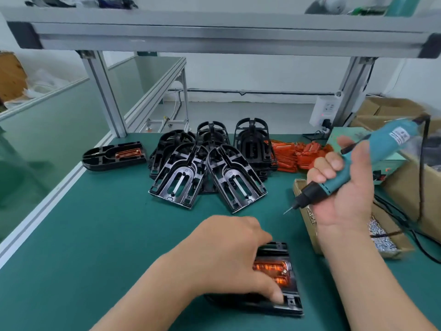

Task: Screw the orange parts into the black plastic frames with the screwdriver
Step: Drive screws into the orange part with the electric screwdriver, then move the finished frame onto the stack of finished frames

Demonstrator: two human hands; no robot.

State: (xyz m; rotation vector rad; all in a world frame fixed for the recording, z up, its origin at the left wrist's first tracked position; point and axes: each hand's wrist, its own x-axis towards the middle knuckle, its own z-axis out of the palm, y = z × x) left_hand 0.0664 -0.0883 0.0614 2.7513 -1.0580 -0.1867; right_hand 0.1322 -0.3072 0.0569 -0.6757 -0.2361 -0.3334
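Green bench [107, 235]: left hand [229, 254] grips frame [290, 304], right hand [343, 192] raises screwdriver [381, 146]

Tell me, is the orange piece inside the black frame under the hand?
In. The orange part sits in the recess of the black frame that the left hand holds; screwed tight or not, cannot tell.

Bright, even overhead light. Glossy highlights streak the pile of black plastic frames [207, 168]. In front of the pile the left hand [229, 254] casts a soft shadow on the green desk [95, 235]. Right of the pile the electric screwdriver [358, 158] is motion-blurred. Above the pile the aluminium shelf rail [214, 32] bows with wide-angle distortion.
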